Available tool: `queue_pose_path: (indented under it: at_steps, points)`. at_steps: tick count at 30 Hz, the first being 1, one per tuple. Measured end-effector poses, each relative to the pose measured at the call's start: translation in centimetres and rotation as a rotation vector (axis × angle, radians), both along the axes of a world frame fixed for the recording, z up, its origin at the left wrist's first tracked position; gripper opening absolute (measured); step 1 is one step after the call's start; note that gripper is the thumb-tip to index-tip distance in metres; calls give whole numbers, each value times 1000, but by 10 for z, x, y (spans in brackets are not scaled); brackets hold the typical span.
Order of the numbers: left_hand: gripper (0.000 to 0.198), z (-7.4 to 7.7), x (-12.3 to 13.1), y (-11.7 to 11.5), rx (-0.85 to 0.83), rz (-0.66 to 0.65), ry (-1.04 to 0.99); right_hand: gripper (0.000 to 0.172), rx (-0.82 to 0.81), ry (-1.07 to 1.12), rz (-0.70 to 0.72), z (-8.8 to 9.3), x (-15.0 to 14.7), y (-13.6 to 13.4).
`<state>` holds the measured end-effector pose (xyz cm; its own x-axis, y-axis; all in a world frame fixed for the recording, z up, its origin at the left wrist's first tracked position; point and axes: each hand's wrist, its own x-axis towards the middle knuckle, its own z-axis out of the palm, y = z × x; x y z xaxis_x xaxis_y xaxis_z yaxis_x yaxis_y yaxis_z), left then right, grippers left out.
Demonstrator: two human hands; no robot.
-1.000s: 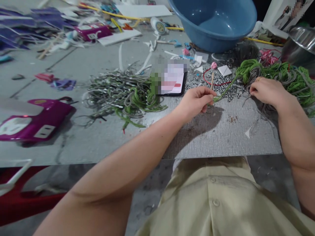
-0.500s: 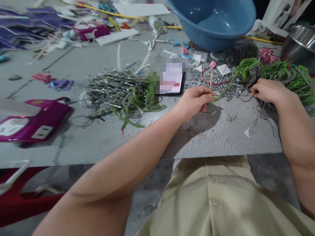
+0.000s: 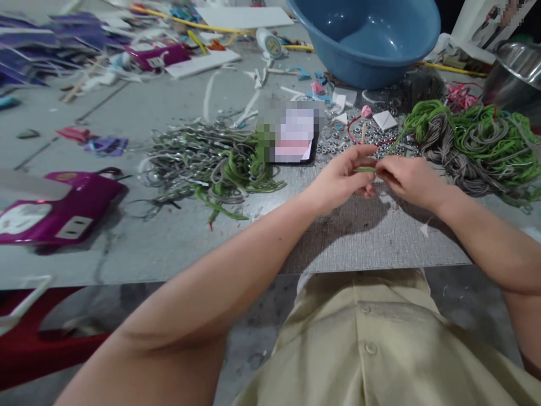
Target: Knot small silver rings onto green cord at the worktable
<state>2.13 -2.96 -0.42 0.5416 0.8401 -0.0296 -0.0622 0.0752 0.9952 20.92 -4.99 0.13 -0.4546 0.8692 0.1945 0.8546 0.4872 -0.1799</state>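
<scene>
Near the table's front, my left hand (image 3: pixel 347 173) is closed on a green cord (image 3: pixel 364 168), a short length of which shows between thumb and fingers. My right hand (image 3: pixel 408 173) comes in from the right, its fingertips pinched together beside that cord; what they hold is hidden. From the hands a green strand slants up to a big heap of green and grey cords (image 3: pixel 477 149) at the right. Small shiny metal beads (image 3: pixel 332 145) lie scattered just behind my hands, with a thin wooden stick (image 3: pixel 363 133) and a red cord (image 3: pixel 349 131) among them.
A second bundle of green and grey cords (image 3: pixel 211 160) lies left of a phone (image 3: pixel 296 138). Behind stand a blue basin (image 3: pixel 372 62) and a metal bowl (image 3: pixel 513 76). Purple glue-gun-like devices (image 3: pixel 71 206) and paper scraps are at the left.
My right hand has left the cord heap and moved left to meet my left hand at the green cord. My left hand has stayed nearly in place, with its fingers slightly shifted.
</scene>
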Motion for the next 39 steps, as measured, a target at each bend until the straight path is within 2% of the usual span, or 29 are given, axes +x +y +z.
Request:
queue_pose_path:
  at_steps: [5, 7, 9, 11, 14, 19, 20, 22, 23, 25, 26, 28, 29, 30, 33, 35, 37, 39]
  points:
    - [28, -2, 1, 1, 22, -88, 101, 24, 109, 3, 81, -7, -5, -6]
    - [15, 0, -2, 2, 117, -110, 207, 24, 111, 32, 106, -5, -3, -6]
    - [3, 3, -6, 4, 270, -53, 309, 24, 96, 82, 127, -4, 1, -3]
    - [16, 7, -12, 9, 404, 91, 348, 25, 98, 133, 108, -3, 6, 1]
    - [24, 15, -21, 20, 399, 312, 247, 28, 142, 158, 8, 0, 20, 10]
    - [36, 30, -29, 37, 195, 773, -40, 29, 216, 204, -245, 7, 45, 23]
    - [38, 31, -30, 39, 151, 838, -104, 29, 213, 223, -314, 8, 49, 25]
    - [37, 31, -31, 41, 100, 866, -179, 28, 222, 302, -413, 9, 52, 26]
    - [35, 29, -31, 41, 95, 782, -179, 28, 235, 357, -428, 10, 52, 25]
    - [33, 22, -29, 38, 129, 702, -114, 30, 256, 441, -398, 10, 49, 22]
    - [30, 18, -28, 35, 224, 643, -29, 31, 240, 442, -366, 10, 45, 19]
    - [19, 13, -26, 25, 526, 561, 187, 34, 164, 365, -298, 11, 35, 11]
    - [14, 12, -25, 19, 657, 556, 241, 36, 125, 316, -266, 11, 29, 6]
    - [14, 11, -23, 13, 713, 514, 287, 36, 96, 280, -219, 11, 22, 2]
    - [20, 13, -20, -4, 752, 362, 310, 36, 95, 200, -66, 9, 3, -9]
    - [19, 12, -16, -9, 745, 220, 283, 36, 148, 150, -33, 7, -7, -13]
    - [19, 9, -13, -10, 668, 90, 269, 34, 192, 142, -39, 5, -11, -14]
    - [20, 6, -9, -8, 549, 21, 261, 33, 196, 187, -42, 4, -12, -14]
